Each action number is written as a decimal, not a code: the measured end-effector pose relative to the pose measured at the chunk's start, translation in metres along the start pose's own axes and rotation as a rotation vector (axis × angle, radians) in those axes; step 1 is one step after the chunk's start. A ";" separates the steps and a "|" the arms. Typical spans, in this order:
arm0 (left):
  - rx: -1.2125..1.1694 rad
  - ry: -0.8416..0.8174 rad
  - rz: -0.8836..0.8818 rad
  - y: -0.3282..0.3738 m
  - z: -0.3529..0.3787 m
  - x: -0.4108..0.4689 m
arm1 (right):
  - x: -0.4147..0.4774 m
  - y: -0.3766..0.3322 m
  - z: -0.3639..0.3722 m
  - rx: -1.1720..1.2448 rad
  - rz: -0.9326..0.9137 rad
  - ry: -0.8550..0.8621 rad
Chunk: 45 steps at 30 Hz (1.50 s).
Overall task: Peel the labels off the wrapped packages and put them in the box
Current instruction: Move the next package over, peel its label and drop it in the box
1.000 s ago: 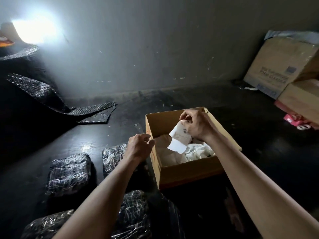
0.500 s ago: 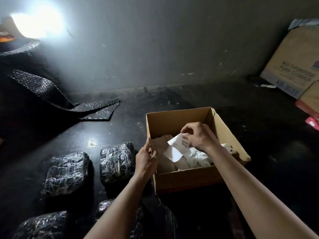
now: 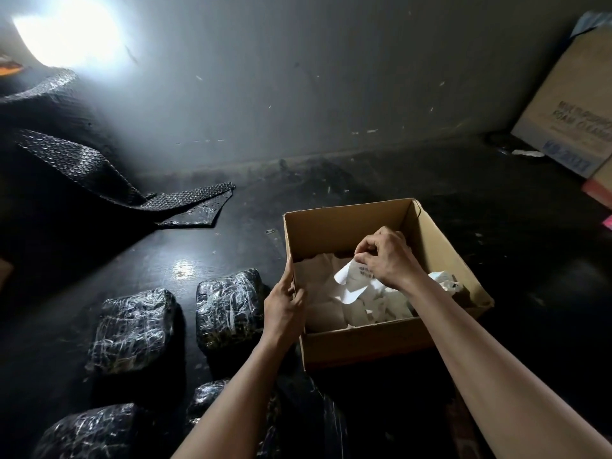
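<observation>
Right hand (image 3: 385,258) is down inside the cardboard box (image 3: 381,339), pinching a curled white label (image 3: 352,284) over a heap of peeled labels (image 3: 374,308). Left hand (image 3: 283,308) grips the box's left wall. Shiny wrapped packages (image 3: 132,329) sit on the dark floor (image 3: 496,260) to the left, bubble wrap (image 3: 185,198) farther back, another carton (image 3: 569,120) far right.
</observation>
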<state>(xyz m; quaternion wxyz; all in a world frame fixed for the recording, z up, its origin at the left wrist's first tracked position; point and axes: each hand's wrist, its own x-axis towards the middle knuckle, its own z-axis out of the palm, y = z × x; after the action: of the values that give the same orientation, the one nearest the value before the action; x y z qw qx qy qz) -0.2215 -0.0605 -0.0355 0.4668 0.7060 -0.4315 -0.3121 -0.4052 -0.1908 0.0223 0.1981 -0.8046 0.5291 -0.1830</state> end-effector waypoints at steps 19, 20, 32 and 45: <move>-0.033 0.017 -0.066 0.015 -0.001 -0.009 | 0.023 0.005 -0.028 0.012 0.028 0.207; -0.027 0.010 -0.064 0.015 -0.001 -0.008 | 0.025 0.006 -0.028 0.019 0.033 0.204; -0.031 0.009 -0.049 0.005 0.000 -0.004 | 0.032 0.017 -0.018 -0.166 0.079 0.099; -0.048 0.019 -0.037 0.002 0.000 -0.003 | 0.027 0.017 -0.024 -0.090 0.076 0.155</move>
<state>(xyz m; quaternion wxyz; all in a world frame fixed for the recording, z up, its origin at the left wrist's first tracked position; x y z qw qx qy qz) -0.2234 -0.0581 -0.0335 0.4818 0.7054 -0.4063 -0.3243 -0.4205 -0.2253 0.0369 0.1271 -0.7753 0.5808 -0.2133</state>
